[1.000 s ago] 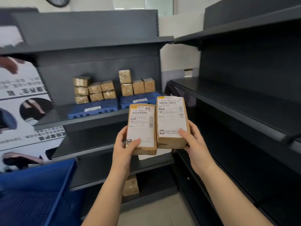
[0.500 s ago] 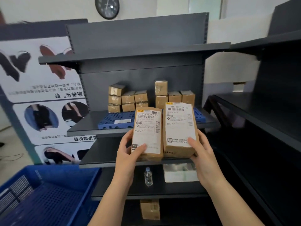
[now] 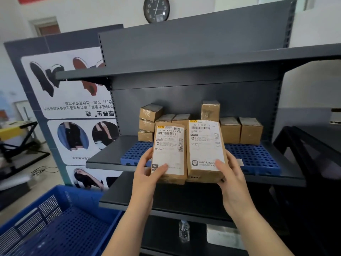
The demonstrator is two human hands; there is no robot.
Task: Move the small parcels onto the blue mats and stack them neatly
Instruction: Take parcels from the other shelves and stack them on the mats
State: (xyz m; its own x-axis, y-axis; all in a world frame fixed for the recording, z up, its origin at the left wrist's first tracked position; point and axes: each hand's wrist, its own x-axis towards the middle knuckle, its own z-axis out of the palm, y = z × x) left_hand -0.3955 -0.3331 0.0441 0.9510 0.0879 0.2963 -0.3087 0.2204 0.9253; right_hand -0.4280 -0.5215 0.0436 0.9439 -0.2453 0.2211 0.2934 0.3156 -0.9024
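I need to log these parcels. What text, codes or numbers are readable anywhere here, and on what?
"512A M006-00 DD1", "M006", "R02": label of left parcel, in left hand.
"381C B037 00", "B037": label of right parcel, in right hand.
Fine print and barcodes on both: too small.
Poster: Chinese text, mirrored, mostly blurred.
Clock: numerals 1 to 12.
Shelf boxes: no readable text.

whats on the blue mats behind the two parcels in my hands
Stacks of small brown parcels stand at the back of the blue mats. The held parcels cover the mats' middle, so anything there is hidden.
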